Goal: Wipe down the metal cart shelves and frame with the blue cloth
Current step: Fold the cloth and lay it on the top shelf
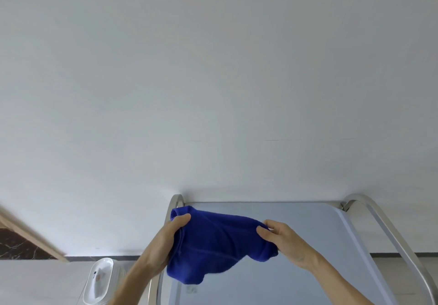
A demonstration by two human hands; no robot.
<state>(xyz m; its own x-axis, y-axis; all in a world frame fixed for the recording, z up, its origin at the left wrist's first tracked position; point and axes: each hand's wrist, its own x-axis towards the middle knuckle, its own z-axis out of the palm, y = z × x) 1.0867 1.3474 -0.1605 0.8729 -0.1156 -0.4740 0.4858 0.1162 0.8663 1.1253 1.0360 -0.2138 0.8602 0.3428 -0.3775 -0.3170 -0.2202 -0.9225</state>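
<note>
Above the cart's top shelf [308, 238], near its left rail [175, 204], both hands are holding the blue cloth [218, 240] stretched: left hand [169, 238] is gripping one bunched end, right hand [282, 238] is pinching the other.

No text, label, brand or number can be read. A faint smudged mark on the cart shelf [296, 245] and small dark marks on the white tub [100, 278] are too blurred to make out.
</note>
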